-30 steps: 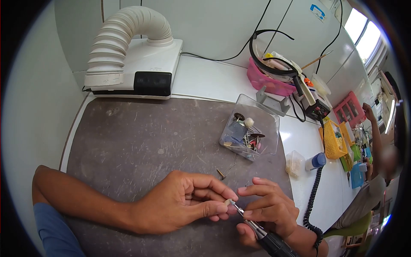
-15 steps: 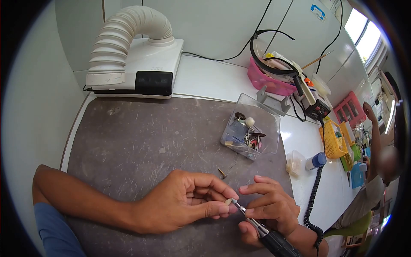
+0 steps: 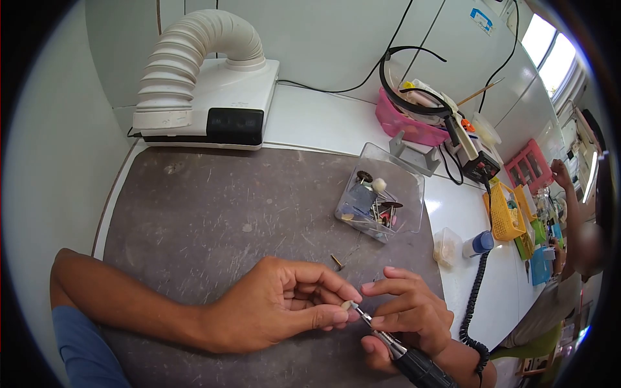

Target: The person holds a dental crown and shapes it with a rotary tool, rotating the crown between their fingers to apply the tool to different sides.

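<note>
My left hand [image 3: 268, 307] pinches a small cream-coloured piece [image 3: 347, 305], perhaps a dental crown, between thumb and forefinger. In my right hand [image 3: 415, 312] is a rotary handpiece [image 3: 419, 366] with a black body and a metal nose, gripped like a pen. Its tip meets the cream piece or sits right beside it; the exact contact is too small to make out. Just beyond my fingers, a small brass-coloured bit with a dark head [image 3: 337, 262] lies on the grey-brown mat [image 3: 194, 220].
A clear box [image 3: 414, 207] of mounted bits stands at the mat's right. Behind are a white machine with a ribbed hose [image 3: 171, 71] and a pink basket [image 3: 411, 126] with a head visor. A coiled cord [image 3: 471, 313] hangs at right; another person [image 3: 550, 297] sits beyond.
My hands, the cream piece and the handpiece keep almost the same position. The view has shifted very slightly, and the other person's raised arm has moved a little.
</note>
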### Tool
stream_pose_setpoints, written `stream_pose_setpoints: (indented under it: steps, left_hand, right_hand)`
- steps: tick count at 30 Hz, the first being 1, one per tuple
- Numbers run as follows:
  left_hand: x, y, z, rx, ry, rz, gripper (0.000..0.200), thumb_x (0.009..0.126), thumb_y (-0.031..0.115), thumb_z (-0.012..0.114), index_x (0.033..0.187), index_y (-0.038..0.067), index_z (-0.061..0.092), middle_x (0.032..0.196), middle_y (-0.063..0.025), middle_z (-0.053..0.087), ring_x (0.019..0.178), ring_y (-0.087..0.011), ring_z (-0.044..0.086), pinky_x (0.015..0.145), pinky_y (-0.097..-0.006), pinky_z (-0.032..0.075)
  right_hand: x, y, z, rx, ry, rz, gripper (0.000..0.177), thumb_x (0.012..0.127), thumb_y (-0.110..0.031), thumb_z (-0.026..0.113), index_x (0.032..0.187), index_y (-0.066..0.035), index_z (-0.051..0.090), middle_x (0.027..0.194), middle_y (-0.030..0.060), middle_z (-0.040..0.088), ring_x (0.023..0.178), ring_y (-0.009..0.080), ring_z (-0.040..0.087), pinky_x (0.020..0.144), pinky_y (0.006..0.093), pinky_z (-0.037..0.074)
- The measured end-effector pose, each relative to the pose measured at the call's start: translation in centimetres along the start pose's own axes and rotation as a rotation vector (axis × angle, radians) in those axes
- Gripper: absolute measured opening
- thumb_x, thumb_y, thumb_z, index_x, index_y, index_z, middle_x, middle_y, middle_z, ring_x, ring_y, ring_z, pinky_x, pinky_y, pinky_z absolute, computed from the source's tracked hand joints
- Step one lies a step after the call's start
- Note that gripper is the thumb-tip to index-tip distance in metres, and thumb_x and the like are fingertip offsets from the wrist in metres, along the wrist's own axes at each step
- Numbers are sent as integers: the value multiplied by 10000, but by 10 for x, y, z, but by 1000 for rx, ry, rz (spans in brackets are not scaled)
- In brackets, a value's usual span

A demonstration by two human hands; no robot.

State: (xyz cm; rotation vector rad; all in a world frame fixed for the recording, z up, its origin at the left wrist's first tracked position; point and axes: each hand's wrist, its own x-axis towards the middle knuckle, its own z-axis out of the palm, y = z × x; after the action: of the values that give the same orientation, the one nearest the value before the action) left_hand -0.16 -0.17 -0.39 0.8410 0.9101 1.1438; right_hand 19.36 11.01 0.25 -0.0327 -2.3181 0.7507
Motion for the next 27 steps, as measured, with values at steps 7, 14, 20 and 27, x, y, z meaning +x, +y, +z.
stream_pose_setpoints:
  steps: [7,14,20,27]
  left_hand:
    - [0,0,0,-19,-2,-12,265,908,29,628,1150,-70,584,1051,-149,661,985,-159,652,889,-274,547]
    - [0,0,0,-3,8,-6,262,907,27,629,1148,-66,587,1052,-148,660,982,-156,652,891,-274,546]
    - [-1,-1,0,1,10,0,260,908,28,629,1147,-64,587,1052,-147,660,984,-155,651,896,-274,544]
    - [-1,0,1,-7,15,-2,258,905,23,630,1143,-66,586,1052,-149,660,988,-159,652,897,-276,545]
  right_hand:
    - [0,0,-1,1,-11,3,282,649,-78,830,844,-77,625,767,50,665,915,282,697,891,461,523]
    - [1,-1,-1,-6,-3,11,284,648,-81,831,846,-78,627,770,49,667,917,281,695,885,461,527]
    - [1,-1,-1,-14,-12,-3,283,645,-82,832,842,-78,628,763,50,663,914,280,694,875,464,531]
    - [1,-1,-1,-1,-15,-7,282,645,-74,827,843,-79,627,767,50,661,909,277,695,877,463,531]
